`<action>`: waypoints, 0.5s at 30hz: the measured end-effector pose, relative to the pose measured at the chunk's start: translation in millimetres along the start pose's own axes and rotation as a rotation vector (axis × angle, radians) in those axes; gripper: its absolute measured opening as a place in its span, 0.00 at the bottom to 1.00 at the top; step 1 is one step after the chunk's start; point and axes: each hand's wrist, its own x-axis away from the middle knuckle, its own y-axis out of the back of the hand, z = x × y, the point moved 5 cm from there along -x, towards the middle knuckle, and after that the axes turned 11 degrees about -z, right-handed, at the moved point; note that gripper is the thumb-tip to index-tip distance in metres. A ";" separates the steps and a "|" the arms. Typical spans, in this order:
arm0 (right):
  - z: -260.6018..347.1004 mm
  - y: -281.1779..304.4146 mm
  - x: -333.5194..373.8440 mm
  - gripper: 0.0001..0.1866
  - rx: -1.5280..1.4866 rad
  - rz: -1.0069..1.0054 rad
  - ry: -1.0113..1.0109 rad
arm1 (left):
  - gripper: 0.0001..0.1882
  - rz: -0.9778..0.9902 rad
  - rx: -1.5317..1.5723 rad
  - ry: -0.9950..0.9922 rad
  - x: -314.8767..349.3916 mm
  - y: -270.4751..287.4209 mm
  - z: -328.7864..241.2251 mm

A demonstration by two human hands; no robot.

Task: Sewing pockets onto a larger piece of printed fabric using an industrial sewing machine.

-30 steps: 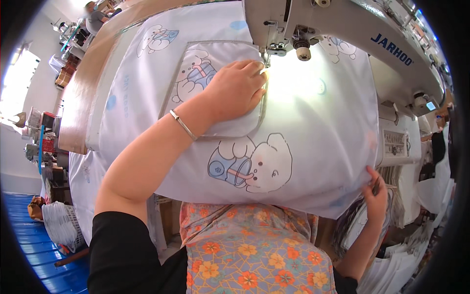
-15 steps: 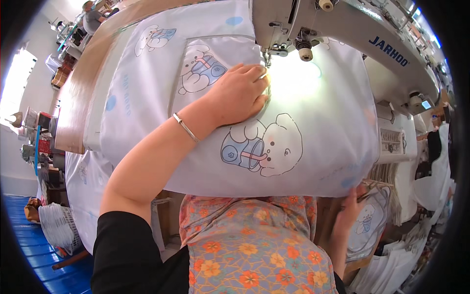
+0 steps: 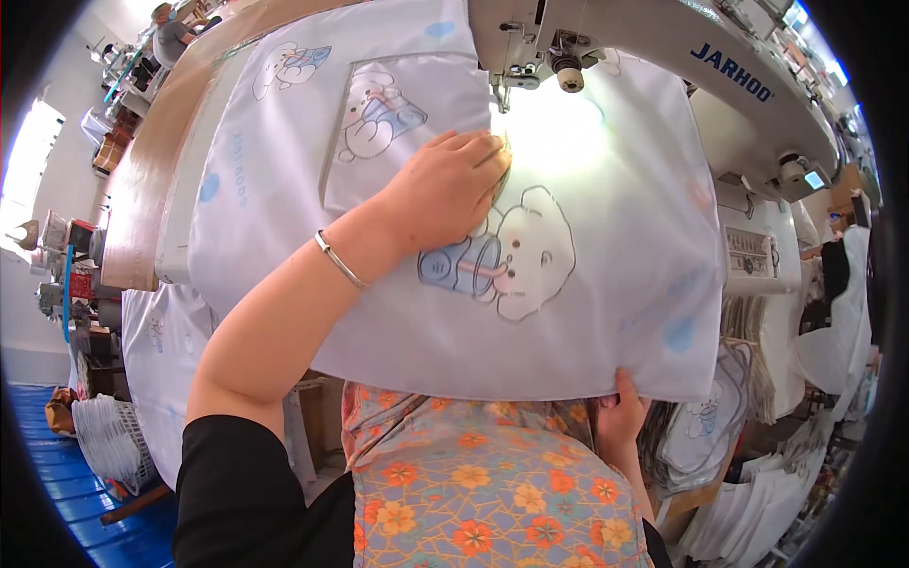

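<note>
A white fabric piece (image 3: 454, 341) with cartoon dogs and blue cups lies under the sewing machine's needle and presser foot (image 3: 501, 99). My left hand (image 3: 450, 185) rests on it just on my side of the presser foot. Its bent fingers are close together, gripping the cloth beside a seam; the fingertips are partly hidden. A framed rectangular panel (image 3: 379, 123) with another dog lies left of that hand. At the near edge, my right hand (image 3: 622, 415) holds the fabric, thumb on top and the other fingers mostly hidden beneath.
The machine's arm (image 3: 701, 66) reaches in from the upper right, its lamp lighting the cloth. A wooden tabletop (image 3: 142, 199) runs along the left. Stacked printed pieces (image 3: 701, 426) hang at the lower right. A white basket (image 3: 128, 440) stands at left; another person (image 3: 170, 33) sits far left.
My right hand has moved left and taken the fabric's near edge, whose right corner is now spread out. My left hand has drawn slightly toward me from the presser foot. The whole view has shifted slightly.
</note>
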 end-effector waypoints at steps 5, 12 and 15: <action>22.4 -30.3 11.1 0.15 0.012 -0.018 0.068 | 0.17 0.018 0.022 0.030 -2.3 -2.5 6.1; 42.1 -48.4 -6.0 0.13 0.070 0.010 0.140 | 0.14 -0.056 0.031 0.007 -6.4 -2.6 21.1; 48.1 -55.8 -14.5 0.12 0.106 -0.021 0.200 | 0.13 -0.048 0.024 -0.004 -11.0 -5.8 27.7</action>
